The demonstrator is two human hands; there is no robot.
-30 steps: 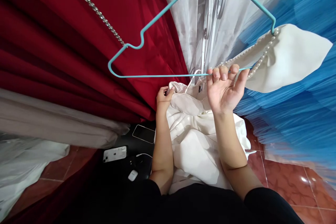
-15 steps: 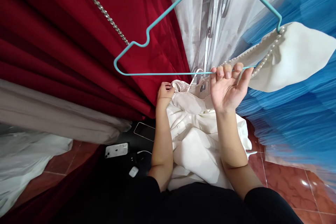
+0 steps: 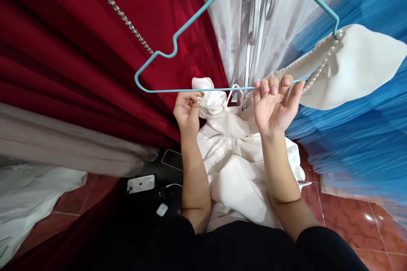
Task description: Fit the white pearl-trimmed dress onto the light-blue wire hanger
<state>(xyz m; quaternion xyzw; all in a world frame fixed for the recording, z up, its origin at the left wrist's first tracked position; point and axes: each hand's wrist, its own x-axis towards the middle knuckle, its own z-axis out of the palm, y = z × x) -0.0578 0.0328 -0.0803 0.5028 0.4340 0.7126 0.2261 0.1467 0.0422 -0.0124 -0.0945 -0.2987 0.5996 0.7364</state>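
A white dress (image 3: 237,169) with pearl-beaded edging hangs down in front of me. One of its sleeves (image 3: 362,67) is hooked over the right end of a light-blue hanger (image 3: 190,90). My right hand (image 3: 275,103), palm toward me, has its fingers curled over the hanger's bottom bar, near the dress's beaded neckline. At the other side, my left hand (image 3: 188,112) pinches the beaded edge of the second strap, just below the hanger's bottom bar. That strap stands off the hanger's left end. The fingertips of my left hand are partly hidden.
Red fabric (image 3: 127,72) with a rhinestone chain hangs at the left, blue tulle (image 3: 356,144) at the right. White garments and a metal rack post (image 3: 251,42) stand behind. Two phones, one a white phone (image 3: 140,183), and a white earbud case (image 3: 162,209) lie on a black surface.
My left hand has risen and moved left, drawing the pearl-edged strap up and outward toward the hanger's bar. My right hand stays on the hanger, with almost no shift.
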